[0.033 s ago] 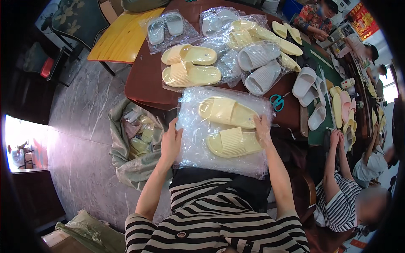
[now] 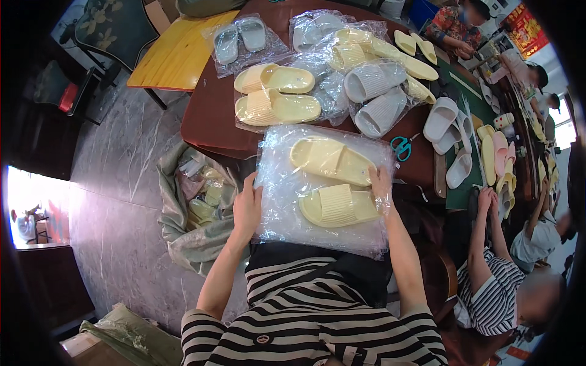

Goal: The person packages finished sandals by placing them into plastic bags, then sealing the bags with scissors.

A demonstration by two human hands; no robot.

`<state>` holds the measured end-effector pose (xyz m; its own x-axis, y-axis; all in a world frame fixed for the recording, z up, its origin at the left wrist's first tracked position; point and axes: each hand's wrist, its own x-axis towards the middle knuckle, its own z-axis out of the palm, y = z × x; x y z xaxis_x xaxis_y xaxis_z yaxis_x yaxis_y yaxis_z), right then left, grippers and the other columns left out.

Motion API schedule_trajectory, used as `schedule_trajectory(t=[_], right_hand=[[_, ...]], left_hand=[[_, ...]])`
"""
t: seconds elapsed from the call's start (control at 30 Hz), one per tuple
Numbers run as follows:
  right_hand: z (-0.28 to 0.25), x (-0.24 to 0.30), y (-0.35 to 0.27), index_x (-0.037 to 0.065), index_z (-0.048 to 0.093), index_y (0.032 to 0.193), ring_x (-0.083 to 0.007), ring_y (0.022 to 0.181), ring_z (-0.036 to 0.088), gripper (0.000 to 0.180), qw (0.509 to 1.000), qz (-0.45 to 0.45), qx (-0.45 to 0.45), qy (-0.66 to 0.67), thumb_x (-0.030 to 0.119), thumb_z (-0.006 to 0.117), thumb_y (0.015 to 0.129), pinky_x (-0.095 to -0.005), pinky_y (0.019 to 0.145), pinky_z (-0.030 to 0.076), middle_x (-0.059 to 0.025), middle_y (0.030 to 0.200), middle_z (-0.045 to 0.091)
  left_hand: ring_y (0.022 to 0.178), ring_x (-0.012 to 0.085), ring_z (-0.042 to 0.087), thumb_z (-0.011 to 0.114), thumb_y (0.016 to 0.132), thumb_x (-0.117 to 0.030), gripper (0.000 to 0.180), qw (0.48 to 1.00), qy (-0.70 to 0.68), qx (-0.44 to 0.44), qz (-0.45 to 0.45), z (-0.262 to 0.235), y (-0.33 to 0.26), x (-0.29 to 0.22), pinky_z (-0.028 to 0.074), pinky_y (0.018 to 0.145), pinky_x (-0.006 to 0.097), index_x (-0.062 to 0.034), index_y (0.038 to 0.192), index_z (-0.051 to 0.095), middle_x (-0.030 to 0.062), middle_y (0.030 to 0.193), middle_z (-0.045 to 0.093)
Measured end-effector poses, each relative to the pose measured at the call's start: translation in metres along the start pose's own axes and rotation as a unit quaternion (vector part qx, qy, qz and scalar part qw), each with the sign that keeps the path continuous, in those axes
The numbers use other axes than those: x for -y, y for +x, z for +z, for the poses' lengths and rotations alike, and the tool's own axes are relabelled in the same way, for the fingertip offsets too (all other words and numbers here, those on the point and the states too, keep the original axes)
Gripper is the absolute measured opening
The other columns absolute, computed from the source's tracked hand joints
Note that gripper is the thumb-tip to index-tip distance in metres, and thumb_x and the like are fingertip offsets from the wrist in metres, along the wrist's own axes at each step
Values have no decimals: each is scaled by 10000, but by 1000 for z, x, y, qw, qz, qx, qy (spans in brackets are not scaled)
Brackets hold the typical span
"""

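Observation:
On my lap lies a stack of clear plastic bags [image 2: 278, 210]. A pair of pale yellow slippers lies in the top bag, toes to the left: the upper slipper [image 2: 317, 155] and the lower slipper [image 2: 332, 207], which has a ribbed strap. My left hand [image 2: 247, 204] grips the left edge of the bags, thumb on top. My right hand [image 2: 382, 189] is closed on the right edge of the bag, beside the slippers' heels; its undermost fingers are hidden.
Bagged yellow slippers [image 2: 278, 107] and grey slippers [image 2: 375, 82] cover the brown table [image 2: 207, 122]. Teal scissors [image 2: 401, 148] lie to their right. An open sack [image 2: 183, 244] with plastic-wrapped contents stands left of my legs. Other people sit along the right, one in a striped shirt [image 2: 488, 287].
The upper yellow slipper has slid very slightly to the right, toward my right hand. My hands have stayed almost where they were.

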<state>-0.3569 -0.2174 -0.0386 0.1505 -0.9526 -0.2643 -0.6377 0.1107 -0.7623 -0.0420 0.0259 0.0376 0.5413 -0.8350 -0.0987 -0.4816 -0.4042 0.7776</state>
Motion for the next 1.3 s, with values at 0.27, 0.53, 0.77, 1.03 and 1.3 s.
schedule_trajectory(t=[0.27,0.53,0.77,1.03,1.3], right_hand=[[-2,-10,5,9,514,1197,-179,827,636,397,997,-25,21,77,326,603,975,-317,588,557,-106,1009,632],[-15,-11,4,-15,561,1182,-248,832,677,373,985,-165,50,-14,228,644,911,-368,693,531,-163,1001,679],[-55,13,-17,4,550,1212,-271,835,689,413,988,-137,58,-47,261,655,907,-356,746,524,-198,928,692],[-61,5,-32,94,180,1508,-438,1152,594,690,970,-100,193,-108,318,554,975,-474,983,454,-305,1271,571],[-62,7,-58,134,259,1538,-129,915,568,752,959,-101,250,85,148,667,906,-279,831,489,-109,1211,573]], left_hand=[[970,355,611,550,924,-80,356,947,269,-73,158,-4,5,-25,484,786,465,-30,1276,522,172,1068,635],[1437,324,296,464,1007,-243,503,949,224,-1,223,56,70,-5,231,1163,505,-43,1462,390,150,1530,359],[1495,362,136,515,967,-363,667,949,252,26,186,74,66,15,108,1178,576,-92,1532,285,136,1613,211],[1496,370,126,513,967,-389,666,942,271,11,198,78,67,18,112,1170,596,-159,1546,279,128,1621,188],[1495,368,130,546,944,-386,681,937,286,-9,202,82,66,28,127,1163,604,-159,1538,303,135,1618,194]])
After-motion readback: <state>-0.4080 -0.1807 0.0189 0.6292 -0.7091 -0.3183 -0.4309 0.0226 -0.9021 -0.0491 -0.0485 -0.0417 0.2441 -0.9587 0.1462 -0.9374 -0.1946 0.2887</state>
